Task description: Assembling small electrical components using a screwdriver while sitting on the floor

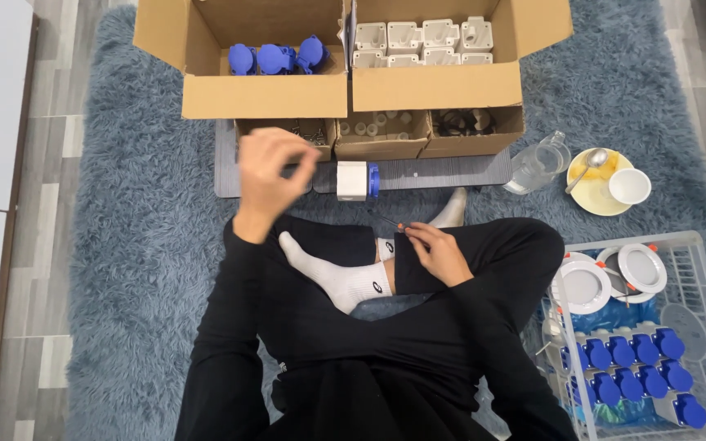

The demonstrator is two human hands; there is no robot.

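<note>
Where rug lies bare, left hand (pixel 270 167) aloft.

Two large cardboard boxes (pixel 265 96), three small boxes (pixel 382 145) (open-topped), one basket (pixel 700 245).

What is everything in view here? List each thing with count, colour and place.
Large cardboard boxes: two, brown, open, at top of rug.
Blue caps: about three, in the left large box.
White housings: several, in the right large box.
Small cardboard boxes: three, brown, in front of the large ones, holding small parts.
Assembled socket: one, white with blue end, on a grey mat.
Glass jug: one, clear, right of mat.
Yellow plate: one, with spoon and white cup.
Wire basket: one, white, lower right, holding blue-capped parts and white round pieces.
Rug: one, grey-blue, shaggy.
Left hand: raised, fingers pinched.
Right hand: on the leg, holding a thin tool.
</note>
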